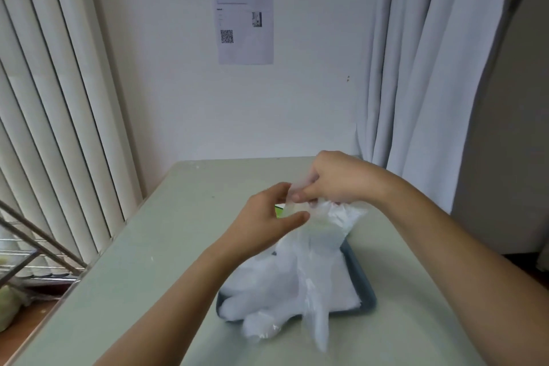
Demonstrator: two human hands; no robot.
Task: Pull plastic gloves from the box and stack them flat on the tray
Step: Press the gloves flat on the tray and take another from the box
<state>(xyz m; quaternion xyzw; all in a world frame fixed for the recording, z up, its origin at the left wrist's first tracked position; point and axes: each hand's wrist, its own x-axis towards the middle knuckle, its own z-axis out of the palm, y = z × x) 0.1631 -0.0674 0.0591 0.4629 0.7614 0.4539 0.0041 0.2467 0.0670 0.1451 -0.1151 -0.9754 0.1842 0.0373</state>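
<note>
Right hand (332,181) and left hand (267,223) are both pinching the top edge of one plastic glove (319,235), wrists raised over the far end of the tray (364,285), seemingly letting it hang straight so it is going down flat onto the glove pile (267,285) lying there.

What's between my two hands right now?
In the head view, the cuff of a clear plastic glove stretches between left hand and right hand; both pinch it above the tray.

head-worn view, facing forward and down
</note>
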